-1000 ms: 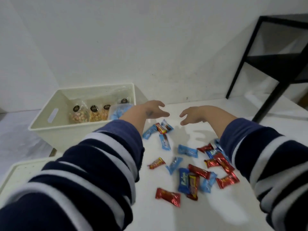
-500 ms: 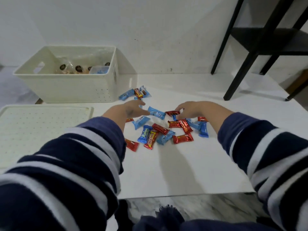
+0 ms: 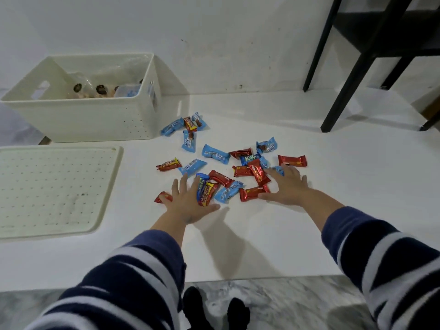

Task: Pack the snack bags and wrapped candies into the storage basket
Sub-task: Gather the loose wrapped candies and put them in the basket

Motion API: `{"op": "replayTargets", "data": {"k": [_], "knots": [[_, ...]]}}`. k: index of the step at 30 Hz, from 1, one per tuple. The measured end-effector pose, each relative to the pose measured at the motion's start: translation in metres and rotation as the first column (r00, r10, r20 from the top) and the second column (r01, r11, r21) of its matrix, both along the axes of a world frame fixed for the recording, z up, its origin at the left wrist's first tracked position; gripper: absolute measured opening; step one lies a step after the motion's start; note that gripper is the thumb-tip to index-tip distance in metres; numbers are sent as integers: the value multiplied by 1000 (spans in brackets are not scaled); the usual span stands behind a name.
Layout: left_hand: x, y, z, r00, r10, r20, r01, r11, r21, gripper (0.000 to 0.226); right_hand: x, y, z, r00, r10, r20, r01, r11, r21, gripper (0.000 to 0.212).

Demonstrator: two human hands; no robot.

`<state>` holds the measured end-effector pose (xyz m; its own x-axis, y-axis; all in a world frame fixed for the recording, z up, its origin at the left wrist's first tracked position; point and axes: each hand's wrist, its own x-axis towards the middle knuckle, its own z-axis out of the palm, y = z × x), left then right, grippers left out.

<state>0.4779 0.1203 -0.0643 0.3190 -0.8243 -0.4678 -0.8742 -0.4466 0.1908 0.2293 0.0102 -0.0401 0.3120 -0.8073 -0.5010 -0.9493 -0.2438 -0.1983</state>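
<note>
Several red and blue wrapped candies [image 3: 238, 167] lie scattered on the white table. My left hand [image 3: 188, 203] lies flat with spread fingers at the near left edge of the pile, its fingers touching a red candy [image 3: 164, 196] and a beng-beng bar [image 3: 205, 192]. My right hand [image 3: 285, 186] lies flat at the near right of the pile, fingers spread over a red candy [image 3: 253, 193]. The cream storage basket [image 3: 90, 115] stands at the back left with clear snack bags [image 3: 90, 90] inside. A small group of candies [image 3: 188, 127] lies beside the basket.
The basket's perforated cream lid [image 3: 52, 189] lies flat on the table at the left. A black metal shelf frame [image 3: 345, 89] stands at the back right. The table's front edge [image 3: 238, 279] runs just below my arms, with marbled floor and my feet below.
The view tilted down and pulled back. Both hands came down from above the pile, drew back towards me and now lie flat at the pile's near edge.
</note>
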Motion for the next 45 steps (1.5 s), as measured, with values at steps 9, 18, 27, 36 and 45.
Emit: {"op": "replayTargets", "data": {"k": [9,18,27,36,45], "knots": [[-15,-49,-32,963,-191,188,219,965,-142,118,-17,-45,-43,997,36,-69,-50,976,-211,117],[6,-96,-46,905,-313,290,374,909,-186,110,5,-74,-75,979,203,4,-186,904,-385,116],[15,-148,-48,841,-446,306,515,832,-205,108,29,-119,-72,960,278,-23,-268,895,-358,102],[13,-141,-53,858,-413,305,510,757,-409,70,39,-96,-81,959,279,40,-210,803,-557,75],[7,-131,-39,897,-393,201,441,811,-384,58,48,-84,-78,960,233,156,-91,785,-612,37]]}}
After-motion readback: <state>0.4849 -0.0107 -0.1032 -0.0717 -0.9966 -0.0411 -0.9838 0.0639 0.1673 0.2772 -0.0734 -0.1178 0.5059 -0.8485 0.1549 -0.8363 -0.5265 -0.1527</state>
